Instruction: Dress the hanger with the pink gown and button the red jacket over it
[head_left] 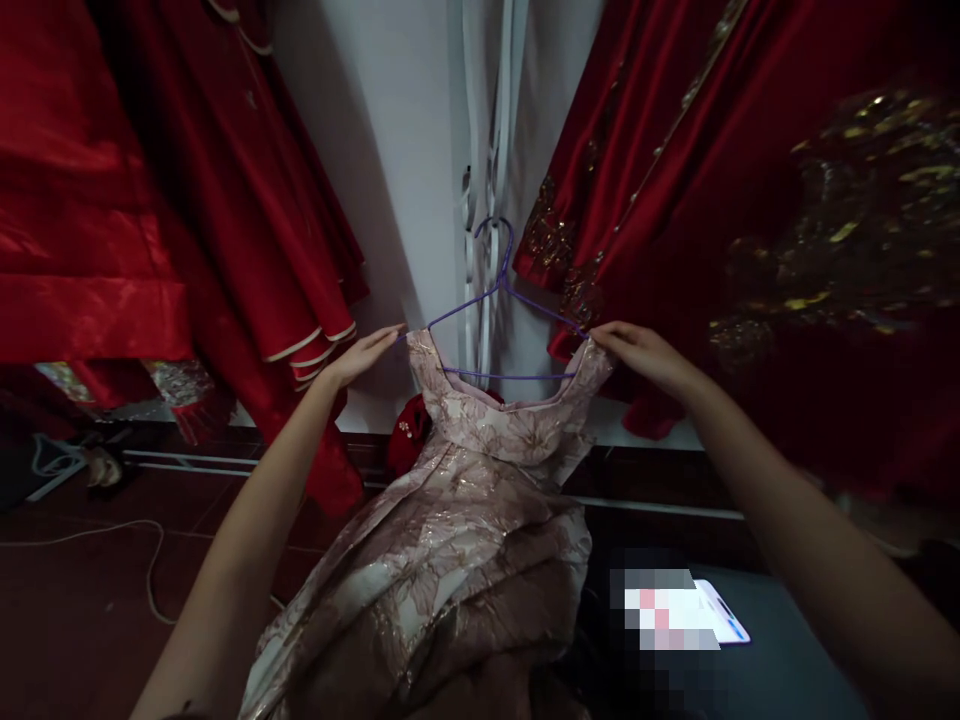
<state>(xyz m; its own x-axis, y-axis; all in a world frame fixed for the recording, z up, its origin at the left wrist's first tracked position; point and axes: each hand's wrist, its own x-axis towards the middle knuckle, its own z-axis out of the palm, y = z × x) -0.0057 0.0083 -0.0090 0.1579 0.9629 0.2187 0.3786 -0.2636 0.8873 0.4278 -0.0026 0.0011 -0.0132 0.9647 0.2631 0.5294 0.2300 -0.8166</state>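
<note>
A pink and cream floral dress point(480, 425) with a metallic sheen hangs from a thin purple clothes hanger point(506, 377) in front of me. The hanger's hook rises against white metal bars. With fingers together, my left hand point(364, 358) pinches the hanger's left end, just outside the dress's shoulder strap. Over at the opposite shoulder, my right hand point(641, 352) is closed on the strap where the hanger's other end sits. The wide neckline faces up between both hands, and the gathered skirt falls toward me in folds.
Red garments point(285, 220) hang at left; a red gown with gold sequins point(825, 230) hangs at right. A lit phone point(724, 612) lies on a dark surface at lower right. A cable point(154, 560), shoes point(103, 468) and a low metal rail point(195, 460) are at lower left.
</note>
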